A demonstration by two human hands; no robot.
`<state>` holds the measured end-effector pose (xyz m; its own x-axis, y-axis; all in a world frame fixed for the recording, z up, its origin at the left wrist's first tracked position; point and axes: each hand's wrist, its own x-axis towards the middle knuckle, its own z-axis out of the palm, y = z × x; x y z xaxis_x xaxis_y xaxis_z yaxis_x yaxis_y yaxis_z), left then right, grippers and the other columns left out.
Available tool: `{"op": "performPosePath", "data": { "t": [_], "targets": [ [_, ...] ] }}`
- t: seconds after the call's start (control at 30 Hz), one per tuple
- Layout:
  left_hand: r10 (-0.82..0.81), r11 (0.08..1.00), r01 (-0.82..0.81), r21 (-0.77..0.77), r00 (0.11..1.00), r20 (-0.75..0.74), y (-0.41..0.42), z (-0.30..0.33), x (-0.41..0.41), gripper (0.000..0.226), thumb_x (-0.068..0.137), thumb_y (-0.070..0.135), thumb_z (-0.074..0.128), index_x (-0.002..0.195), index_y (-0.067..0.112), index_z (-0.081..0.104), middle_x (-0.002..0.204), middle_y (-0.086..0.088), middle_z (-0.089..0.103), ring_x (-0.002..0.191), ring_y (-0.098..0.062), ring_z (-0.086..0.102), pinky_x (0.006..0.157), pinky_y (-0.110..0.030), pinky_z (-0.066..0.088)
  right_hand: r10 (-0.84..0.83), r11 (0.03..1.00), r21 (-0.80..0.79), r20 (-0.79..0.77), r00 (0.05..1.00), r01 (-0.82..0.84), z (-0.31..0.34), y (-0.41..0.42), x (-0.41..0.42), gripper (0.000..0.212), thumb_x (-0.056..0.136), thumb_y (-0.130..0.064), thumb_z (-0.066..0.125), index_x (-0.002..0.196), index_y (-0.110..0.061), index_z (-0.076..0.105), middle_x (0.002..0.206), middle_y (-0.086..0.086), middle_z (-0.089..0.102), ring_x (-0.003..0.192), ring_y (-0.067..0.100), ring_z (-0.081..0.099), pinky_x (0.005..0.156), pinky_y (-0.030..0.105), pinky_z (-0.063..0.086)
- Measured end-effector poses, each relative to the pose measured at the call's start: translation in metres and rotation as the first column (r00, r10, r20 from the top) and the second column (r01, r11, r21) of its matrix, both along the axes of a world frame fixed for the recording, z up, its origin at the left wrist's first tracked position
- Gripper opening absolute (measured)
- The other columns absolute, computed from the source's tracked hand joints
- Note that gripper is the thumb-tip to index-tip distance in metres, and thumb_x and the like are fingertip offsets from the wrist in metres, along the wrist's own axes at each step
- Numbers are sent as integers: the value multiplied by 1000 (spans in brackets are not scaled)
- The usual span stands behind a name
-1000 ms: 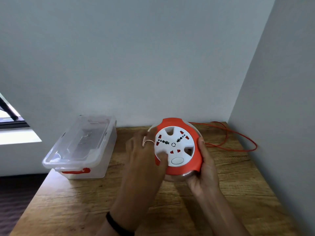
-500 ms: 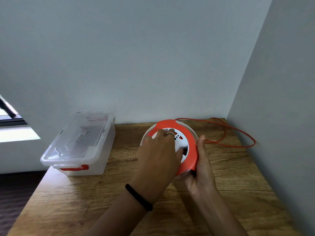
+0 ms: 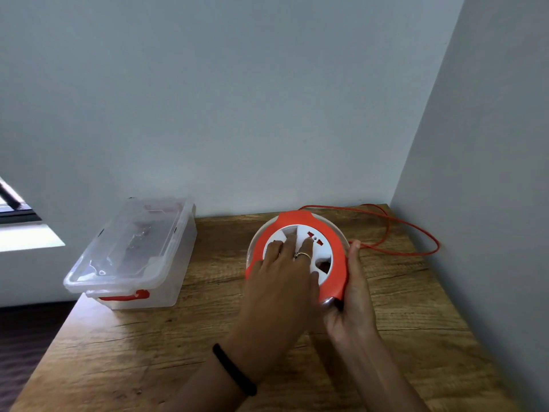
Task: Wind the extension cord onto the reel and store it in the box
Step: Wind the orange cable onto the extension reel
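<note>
The left hand (image 3: 285,281) lies flat across the reel (image 3: 332,251), fingers spread into its white face, pressing rather than clasping. The right hand (image 3: 352,295) cups the reel's near right rim, closed around it and steadying it on the table (image 3: 416,337). The loose cord (image 3: 416,233) trails away from the reel's far right side, looping toward the corner, so the right hand is nearer it. The box (image 3: 133,251), lid on, sits well apart at far left.

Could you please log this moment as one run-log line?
left hand: on cord reel face | right hand: cupping rim | orange cord: loose on table | lidded box: shut
</note>
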<state>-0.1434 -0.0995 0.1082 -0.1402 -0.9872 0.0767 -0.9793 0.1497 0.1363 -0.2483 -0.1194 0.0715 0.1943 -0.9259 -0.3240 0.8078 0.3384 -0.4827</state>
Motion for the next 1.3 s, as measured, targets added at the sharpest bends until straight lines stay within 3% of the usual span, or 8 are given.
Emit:
{"op": "performPosePath", "data": {
  "t": [0.07,0.17,0.27,0.47,0.67,0.83,1.03,1.3],
  "targets": [
    [2,1000,-2,-5,999,-46,-2,2,11,64,97,48,31,152,23,13,161,5,10,147,-15,5,118,-36,13,9,1000,-6,-38,999,-9,-3,-1,0,57,88,-55,48,117,-9,65,109,15,70,95,29,69,63,38,61],
    [50,999,-50,9,997,-65,-5,3,17,76,89,63,33,150,19,19,157,7,14,146,-16,0,117,-37,12,10,1000,-29,-93,996,-13,-5,-1,5,57,88,-56,48,119,-10,64,111,15,69,102,31,67,81,46,57],
    [116,993,-120,-22,984,-136,-9,0,13,94,69,73,20,147,20,27,152,4,13,143,-19,3,118,-40,13,10,999,-39,-104,995,-14,-4,-2,7,57,87,-55,49,118,-10,64,111,15,70,101,31,67,75,42,59],
    [188,982,-179,67,964,-186,-24,1,8,66,82,61,53,131,17,45,157,5,-6,145,-25,-14,116,-57,5,3,999,-46,-159,987,-10,-5,-2,7,57,86,-56,49,118,-12,65,110,14,70,100,29,68,75,39,59],
    [236,971,-206,123,913,-332,-37,-2,10,66,73,56,68,120,12,53,158,3,6,146,-19,2,116,-54,10,24,998,-46,-166,986,-32,-5,-2,2,54,89,-54,48,117,-12,66,111,13,70,100,28,68,80,41,58],
    [233,970,-189,155,906,-354,-39,-6,14,64,72,53,70,119,14,50,155,3,8,145,-19,4,116,-54,7,51,998,-34,-198,979,-59,-4,-1,4,47,91,-50,49,115,-13,67,107,12,72,95,27,70,75,40,59],
    [153,987,-123,103,920,-361,-37,-6,19,47,77,47,68,108,17,50,156,12,3,146,-15,-13,115,-56,1,99,994,-26,-196,976,-106,-2,-3,3,50,89,-51,51,117,-13,66,111,13,70,102,30,67,93,50,49],
    [16,1000,-10,20,953,-304,-42,-2,26,38,74,47,69,90,22,45,154,14,8,145,-13,-13,114,-55,6,64,998,-8,-168,984,-66,1,-5,8,50,85,-50,56,114,-12,68,109,13,71,101,29,68,92,48,51]
  ]
}}
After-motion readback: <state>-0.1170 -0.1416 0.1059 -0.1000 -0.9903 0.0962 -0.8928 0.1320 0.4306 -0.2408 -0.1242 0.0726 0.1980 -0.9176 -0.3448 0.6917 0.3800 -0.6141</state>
